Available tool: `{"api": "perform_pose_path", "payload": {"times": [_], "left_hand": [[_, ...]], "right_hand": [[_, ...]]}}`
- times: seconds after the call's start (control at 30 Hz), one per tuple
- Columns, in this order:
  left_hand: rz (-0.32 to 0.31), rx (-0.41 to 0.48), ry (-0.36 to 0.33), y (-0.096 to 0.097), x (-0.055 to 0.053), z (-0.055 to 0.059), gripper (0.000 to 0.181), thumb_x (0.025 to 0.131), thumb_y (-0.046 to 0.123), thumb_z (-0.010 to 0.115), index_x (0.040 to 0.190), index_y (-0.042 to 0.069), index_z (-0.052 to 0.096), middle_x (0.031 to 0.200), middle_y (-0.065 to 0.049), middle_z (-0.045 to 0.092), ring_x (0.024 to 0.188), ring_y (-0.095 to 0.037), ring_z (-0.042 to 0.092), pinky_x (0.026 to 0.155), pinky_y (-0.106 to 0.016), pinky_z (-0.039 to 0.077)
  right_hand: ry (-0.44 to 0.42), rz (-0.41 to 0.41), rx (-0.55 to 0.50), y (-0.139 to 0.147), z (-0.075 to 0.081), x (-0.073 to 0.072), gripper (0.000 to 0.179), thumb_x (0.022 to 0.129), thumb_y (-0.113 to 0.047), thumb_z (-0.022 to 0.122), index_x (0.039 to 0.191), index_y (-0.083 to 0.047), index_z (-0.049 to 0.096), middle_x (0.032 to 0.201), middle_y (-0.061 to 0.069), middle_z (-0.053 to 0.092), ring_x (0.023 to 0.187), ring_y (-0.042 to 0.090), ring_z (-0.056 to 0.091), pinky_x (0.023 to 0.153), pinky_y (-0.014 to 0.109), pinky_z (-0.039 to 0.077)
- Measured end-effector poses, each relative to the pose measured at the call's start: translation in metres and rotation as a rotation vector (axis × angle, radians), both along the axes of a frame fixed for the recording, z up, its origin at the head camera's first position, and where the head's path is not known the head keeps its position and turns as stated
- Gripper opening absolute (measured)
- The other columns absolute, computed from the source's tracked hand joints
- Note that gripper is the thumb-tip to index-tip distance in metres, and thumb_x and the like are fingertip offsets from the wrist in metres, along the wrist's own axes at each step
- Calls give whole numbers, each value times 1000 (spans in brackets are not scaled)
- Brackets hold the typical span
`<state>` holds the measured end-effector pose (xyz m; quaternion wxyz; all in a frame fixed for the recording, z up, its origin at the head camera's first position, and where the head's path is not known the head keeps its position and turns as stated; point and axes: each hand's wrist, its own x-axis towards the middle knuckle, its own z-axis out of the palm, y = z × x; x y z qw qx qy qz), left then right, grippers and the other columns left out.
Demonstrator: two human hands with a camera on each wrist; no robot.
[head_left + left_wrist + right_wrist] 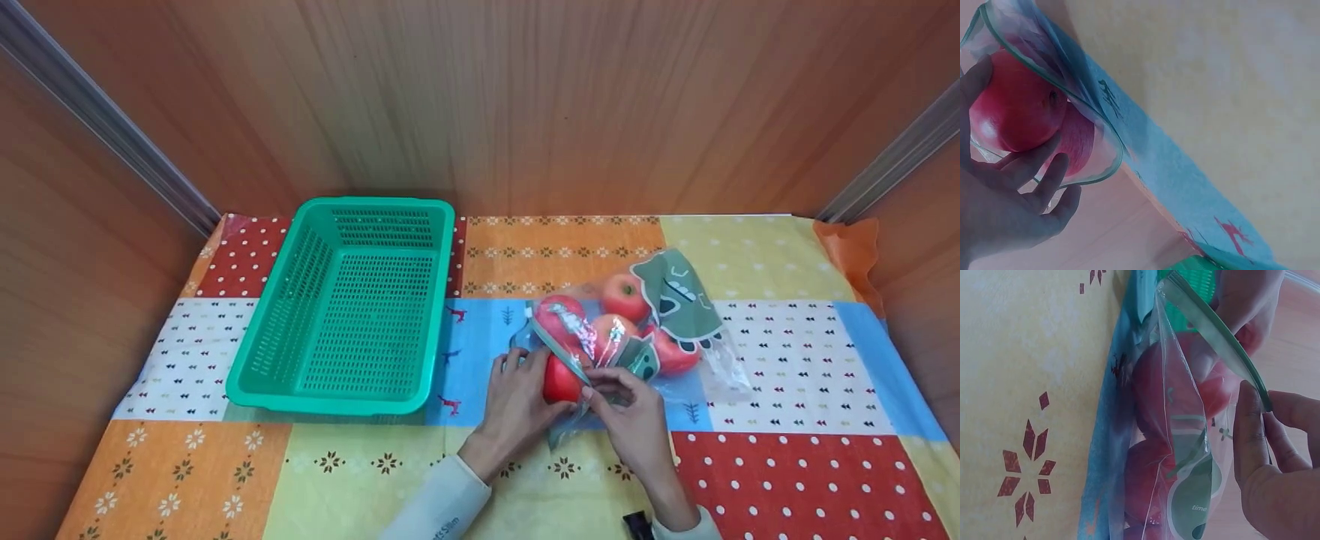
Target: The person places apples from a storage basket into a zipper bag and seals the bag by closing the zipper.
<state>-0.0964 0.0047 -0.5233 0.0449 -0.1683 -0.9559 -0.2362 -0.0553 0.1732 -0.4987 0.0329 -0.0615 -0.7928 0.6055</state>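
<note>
A clear zip bag (726,366) with a green cartoon print lies on the cloth, several red apples (624,297) inside it. At its open mouth my left hand (516,401) grips one apple (561,381); the left wrist view shows thumb and fingers around this apple (1022,107), with another apple (1079,140) behind. My right hand (634,416) pinches the bag's green-edged rim between thumb and fingers. The right wrist view shows that rim (1221,334) lifted and taut, my right hand (1280,467) at its end. Part of the held apple is hidden by my fingers.
A green perforated plastic basket (337,406) stands left of the bag, with nothing in it. A patchwork-patterned cloth (570,255) covers the table. Wood-grain panels (570,112) enclose the back and both sides.
</note>
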Motion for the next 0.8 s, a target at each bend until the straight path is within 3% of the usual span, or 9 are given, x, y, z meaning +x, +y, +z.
{"api": "perform_pose_path", "payload": {"times": [0.37, 0.6, 0.8], "left_hand": [[-11, 12, -23, 3, 1, -6, 92, 82, 45, 92, 155, 14, 47, 141, -3, 68, 129, -25, 53, 107, -45, 48], [29, -25, -34, 0, 1, -3, 84, 80, 49, 91, 149, 13, 58, 138, -4, 62, 126, -24, 51, 105, -43, 50], [47, 45, -81, -2, 3, -4, 82, 79, 43, 93, 148, 15, 58, 136, -2, 64, 123, -21, 51, 102, -42, 49]], "right_hand": [[-17, -3, 9, 1, 0, 1, 26, 94, 6, 73, 120, 1, 73, 113, 14, 73, 97, 17, 72, 83, 23, 60], [7, 9, 11, 1, -1, 2, 26, 95, 5, 74, 120, 0, 73, 113, 14, 73, 96, 15, 72, 84, 21, 60], [38, 17, 6, 2, 0, 4, 24, 96, 1, 75, 119, 2, 73, 110, 15, 74, 94, 14, 72, 84, 20, 59]]}}
